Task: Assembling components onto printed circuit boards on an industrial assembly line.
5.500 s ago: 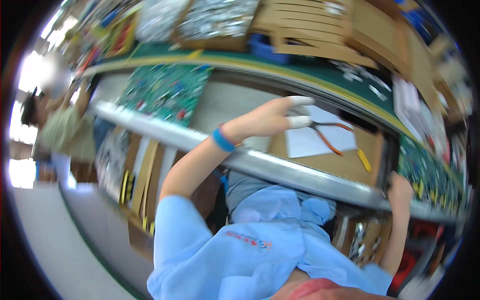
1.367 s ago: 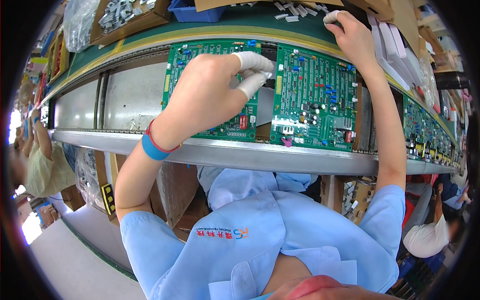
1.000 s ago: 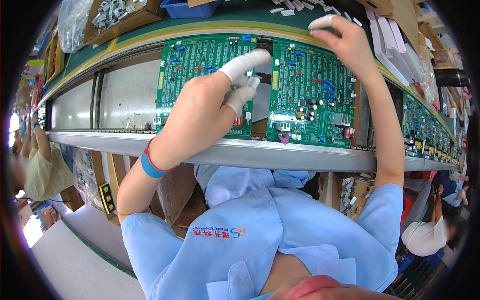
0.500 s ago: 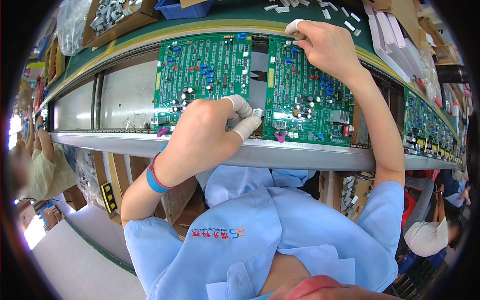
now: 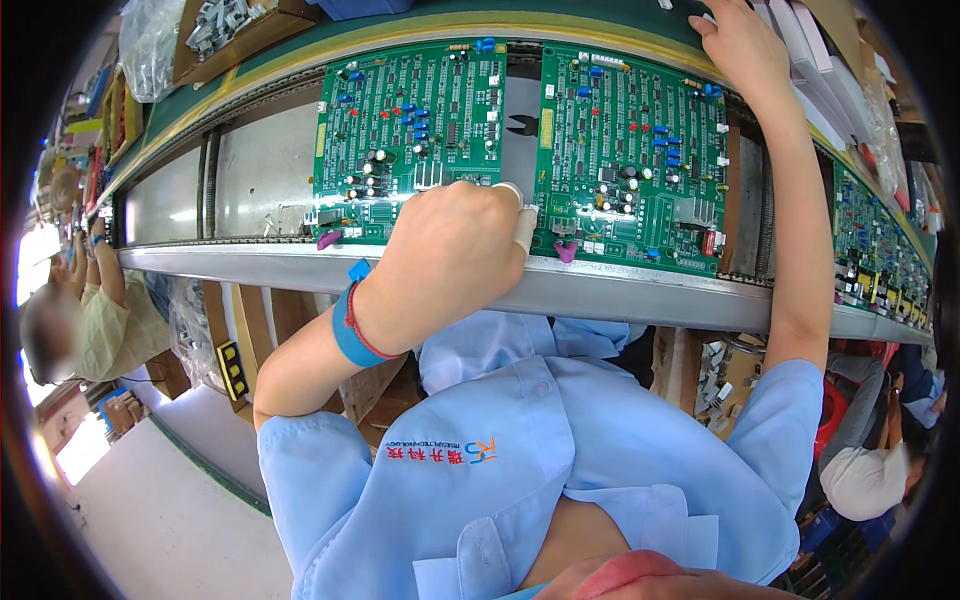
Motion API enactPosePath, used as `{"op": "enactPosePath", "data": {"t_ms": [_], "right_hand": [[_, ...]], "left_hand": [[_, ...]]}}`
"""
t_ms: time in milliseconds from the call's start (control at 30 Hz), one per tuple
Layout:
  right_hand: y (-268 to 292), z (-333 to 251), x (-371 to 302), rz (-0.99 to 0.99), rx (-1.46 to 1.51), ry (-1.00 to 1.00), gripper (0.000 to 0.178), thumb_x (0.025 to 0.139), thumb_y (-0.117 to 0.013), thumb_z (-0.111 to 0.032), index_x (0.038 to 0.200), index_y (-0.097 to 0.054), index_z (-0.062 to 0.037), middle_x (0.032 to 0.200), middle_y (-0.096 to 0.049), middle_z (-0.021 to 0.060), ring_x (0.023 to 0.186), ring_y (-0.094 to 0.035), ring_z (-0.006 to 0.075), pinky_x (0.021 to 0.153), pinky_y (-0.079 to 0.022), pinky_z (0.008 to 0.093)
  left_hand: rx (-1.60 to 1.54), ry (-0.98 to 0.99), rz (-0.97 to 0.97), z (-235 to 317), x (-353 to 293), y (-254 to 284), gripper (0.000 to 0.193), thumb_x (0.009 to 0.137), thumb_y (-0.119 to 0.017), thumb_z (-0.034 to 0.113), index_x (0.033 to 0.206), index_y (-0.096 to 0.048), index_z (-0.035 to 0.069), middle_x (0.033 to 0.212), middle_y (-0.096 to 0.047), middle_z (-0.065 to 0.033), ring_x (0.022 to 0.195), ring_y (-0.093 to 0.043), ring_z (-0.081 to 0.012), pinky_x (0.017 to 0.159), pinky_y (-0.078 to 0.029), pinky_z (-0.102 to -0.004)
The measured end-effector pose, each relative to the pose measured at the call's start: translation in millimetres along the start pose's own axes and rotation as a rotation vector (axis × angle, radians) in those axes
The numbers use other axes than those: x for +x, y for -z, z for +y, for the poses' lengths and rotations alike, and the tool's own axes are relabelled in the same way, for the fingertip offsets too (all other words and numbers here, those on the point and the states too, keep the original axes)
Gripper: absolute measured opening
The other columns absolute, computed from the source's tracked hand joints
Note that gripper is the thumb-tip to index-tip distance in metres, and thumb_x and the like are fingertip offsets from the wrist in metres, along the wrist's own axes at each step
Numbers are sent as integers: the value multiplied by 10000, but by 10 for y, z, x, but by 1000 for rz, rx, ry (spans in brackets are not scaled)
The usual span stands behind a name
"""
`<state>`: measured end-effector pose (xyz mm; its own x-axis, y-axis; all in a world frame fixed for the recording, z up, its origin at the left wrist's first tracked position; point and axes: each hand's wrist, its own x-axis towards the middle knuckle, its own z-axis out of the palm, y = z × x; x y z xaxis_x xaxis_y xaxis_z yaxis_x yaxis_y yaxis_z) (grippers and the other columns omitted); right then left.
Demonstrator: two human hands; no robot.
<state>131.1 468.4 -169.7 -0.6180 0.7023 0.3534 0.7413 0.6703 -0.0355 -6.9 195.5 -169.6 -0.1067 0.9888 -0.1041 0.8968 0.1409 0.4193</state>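
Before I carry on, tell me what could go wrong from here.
The left hand sits over a corner of the left circuit board, so it might knock the pale finned part by its knuckles. Anything dropped there could fall between that and the right circuit board, where pliers show. The blue wristband might catch the metal rail.

A clear plastic bag [image 5: 150,55] lies beside a cardboard box [image 5: 248,48] — further right, a blue bin [image 5: 362,8].
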Motion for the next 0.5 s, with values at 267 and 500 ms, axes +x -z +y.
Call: {"op": "enactPosePath", "data": {"t_ms": [267, 500], "right_hand": [[-211, 252, 46, -25, 75, 87, 127, 796, -629, -115, 827, -616, 8, 900, -582, 156, 917, -579, 350, 777, -464, 449], [-230, 247, 17, 24, 73, 18, 129, 791, -637, -123, 845, -643, -5, 894, -595, 156, 927, -587, 342, 791, -470, 438]], "left_hand": [[71, 48, -33, 113, 150, -44, 248, 854, -588, 170, 683, -603, -9, 569, -571, -205, 543, -583, -377, 527, -462, -455], [137, 85, -119, 203, 237, 37, 267, 846, -574, 175, 663, -599, -18, 597, -586, -212, 566, -587, -388, 563, -469, -473]]}}
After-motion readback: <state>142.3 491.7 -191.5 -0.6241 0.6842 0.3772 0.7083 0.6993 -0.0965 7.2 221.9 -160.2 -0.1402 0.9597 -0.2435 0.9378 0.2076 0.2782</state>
